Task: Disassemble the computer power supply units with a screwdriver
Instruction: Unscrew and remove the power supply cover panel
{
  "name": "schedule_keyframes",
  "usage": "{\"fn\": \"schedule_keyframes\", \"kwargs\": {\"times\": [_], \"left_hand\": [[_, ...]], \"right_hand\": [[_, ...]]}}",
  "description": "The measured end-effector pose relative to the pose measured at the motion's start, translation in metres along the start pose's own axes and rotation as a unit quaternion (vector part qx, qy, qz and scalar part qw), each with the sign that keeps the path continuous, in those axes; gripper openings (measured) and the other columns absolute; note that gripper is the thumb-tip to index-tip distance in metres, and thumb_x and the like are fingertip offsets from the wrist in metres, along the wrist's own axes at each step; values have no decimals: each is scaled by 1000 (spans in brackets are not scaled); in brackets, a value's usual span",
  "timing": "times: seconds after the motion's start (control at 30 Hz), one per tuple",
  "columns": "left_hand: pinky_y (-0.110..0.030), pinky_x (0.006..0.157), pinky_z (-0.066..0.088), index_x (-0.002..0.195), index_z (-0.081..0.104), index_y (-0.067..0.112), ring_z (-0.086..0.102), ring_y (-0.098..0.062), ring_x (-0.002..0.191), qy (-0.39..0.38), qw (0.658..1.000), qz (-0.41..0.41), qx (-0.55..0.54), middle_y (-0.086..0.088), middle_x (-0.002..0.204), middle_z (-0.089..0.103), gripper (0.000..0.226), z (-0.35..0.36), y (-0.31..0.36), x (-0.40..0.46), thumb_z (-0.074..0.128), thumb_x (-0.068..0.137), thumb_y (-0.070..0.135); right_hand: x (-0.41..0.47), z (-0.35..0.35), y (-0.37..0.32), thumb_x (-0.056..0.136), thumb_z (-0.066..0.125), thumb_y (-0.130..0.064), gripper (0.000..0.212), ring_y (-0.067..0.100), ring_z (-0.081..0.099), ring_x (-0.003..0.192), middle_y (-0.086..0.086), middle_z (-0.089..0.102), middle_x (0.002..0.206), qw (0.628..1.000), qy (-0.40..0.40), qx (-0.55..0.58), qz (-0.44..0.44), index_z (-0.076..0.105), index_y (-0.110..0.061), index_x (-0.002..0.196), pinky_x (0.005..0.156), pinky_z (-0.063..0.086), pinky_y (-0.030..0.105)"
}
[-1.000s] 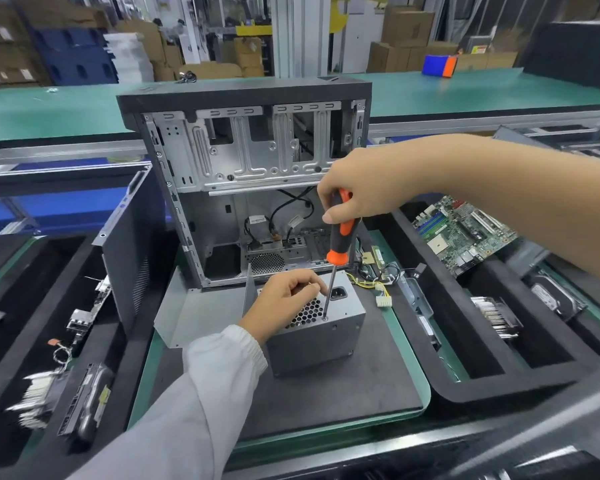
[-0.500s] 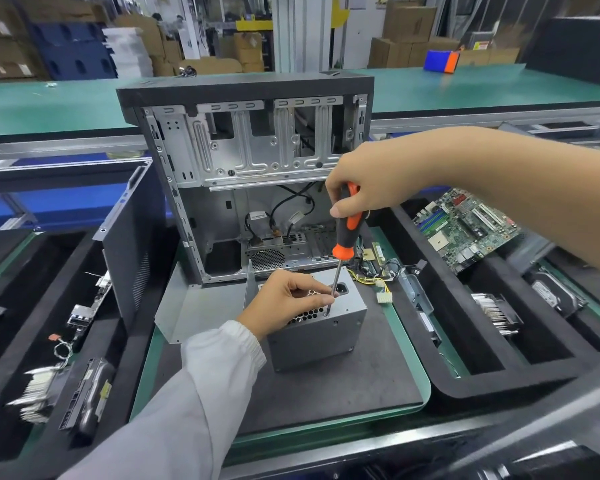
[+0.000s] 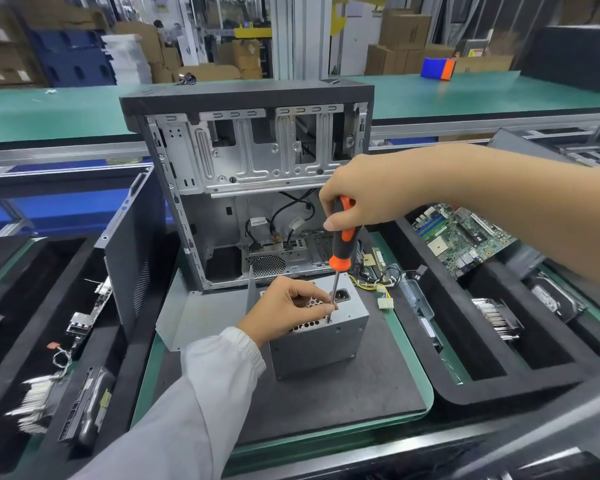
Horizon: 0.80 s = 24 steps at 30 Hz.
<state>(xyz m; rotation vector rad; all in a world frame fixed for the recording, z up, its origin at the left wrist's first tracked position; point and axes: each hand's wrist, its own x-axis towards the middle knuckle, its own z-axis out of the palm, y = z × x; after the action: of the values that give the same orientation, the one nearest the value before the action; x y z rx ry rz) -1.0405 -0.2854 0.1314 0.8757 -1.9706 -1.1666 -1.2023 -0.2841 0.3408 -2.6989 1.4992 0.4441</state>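
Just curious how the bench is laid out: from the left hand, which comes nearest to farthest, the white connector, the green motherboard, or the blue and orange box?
1. White connector, just right of the left hand.
2. Green motherboard, right tray.
3. Blue and orange box, far back bench.

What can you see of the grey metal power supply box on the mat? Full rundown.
The grey metal power supply box is a bare sheet-metal cuboid lying on the dark mat in front of the open computer case. Its top face has a honeycomb vent grille and a black power socket. Yellow and black wires run from its far right side to a white connector. The left hand rests on the grille, fingers by the shaft of the orange-and-black screwdriver, gripped by the right hand; its tip meets the top near the front edge.
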Motion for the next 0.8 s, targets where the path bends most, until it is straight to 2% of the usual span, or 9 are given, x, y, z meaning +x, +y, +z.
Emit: {"fn": "schedule_keyframes", "kwargs": {"times": [0.13,0.23,0.33,0.43,0.5,0.57,0.67,0.73,0.8], "left_hand": [[-13,52,28,91,79,18,28,-5,52,-19,1000,3,-9,16,55,53,8,-2,1,0,74,86,22],[-16,54,28,99,78,29,29,-8,53,-33,998,-2,-45,13,59,58,14,-1,2,1,74,86,25],[-11,56,36,95,79,24,42,1,52,-36,998,-1,-52,11,62,65,12,0,1,1,74,86,19],[-22,65,43,90,80,22,53,-8,65,-30,998,-11,-46,-6,77,73,8,1,1,2,76,83,23],[-36,69,42,90,80,23,51,-23,71,-22,998,-17,-57,-18,84,72,12,2,1,2,76,81,29],[-38,66,41,90,80,25,48,-24,68,-24,998,-12,-54,-16,83,73,14,2,1,3,76,80,34],[-34,59,36,90,80,26,39,-22,60,-35,998,-10,-52,-11,71,68,11,1,0,4,76,82,33],[-29,58,35,92,79,26,34,-21,58,-39,998,-11,-50,-16,62,58,10,0,1,5,76,84,29],[-30,63,37,93,79,29,38,-21,62,-47,998,-10,-42,-27,66,53,9,3,3,6,75,85,28]], "right_hand": [[-2,0,-4,94,52,-45,23,18,55,77,-9,53,76,1000,9,-13,-26,58,-23,96,71,45,32],[-8,-5,-8,91,60,-30,7,14,52,84,-14,52,88,997,-24,0,-78,56,-30,96,76,43,31],[-10,-11,-15,84,65,-14,23,14,53,92,-13,51,101,992,-47,1,-114,59,-32,98,81,46,36],[-9,-13,-16,81,67,-47,36,19,64,91,-5,58,103,995,-61,10,-73,56,-30,111,83,51,40],[-8,-14,-18,74,50,-77,65,18,71,62,3,71,74,998,-52,30,27,56,-18,102,66,56,33],[-5,-10,-22,82,35,-76,72,16,65,43,4,65,47,996,-36,-5,79,54,-7,82,46,47,21],[2,-5,-19,98,36,-52,48,19,61,60,3,64,70,994,7,-107,-8,52,-9,87,52,43,26],[-2,-9,-15,97,49,-38,18,21,61,78,-1,59,86,997,-23,-44,-61,52,-20,102,69,49,36],[-9,-14,-11,90,62,-25,15,20,59,91,-6,57,99,994,-56,11,-94,53,-30,102,79,48,38]]}}
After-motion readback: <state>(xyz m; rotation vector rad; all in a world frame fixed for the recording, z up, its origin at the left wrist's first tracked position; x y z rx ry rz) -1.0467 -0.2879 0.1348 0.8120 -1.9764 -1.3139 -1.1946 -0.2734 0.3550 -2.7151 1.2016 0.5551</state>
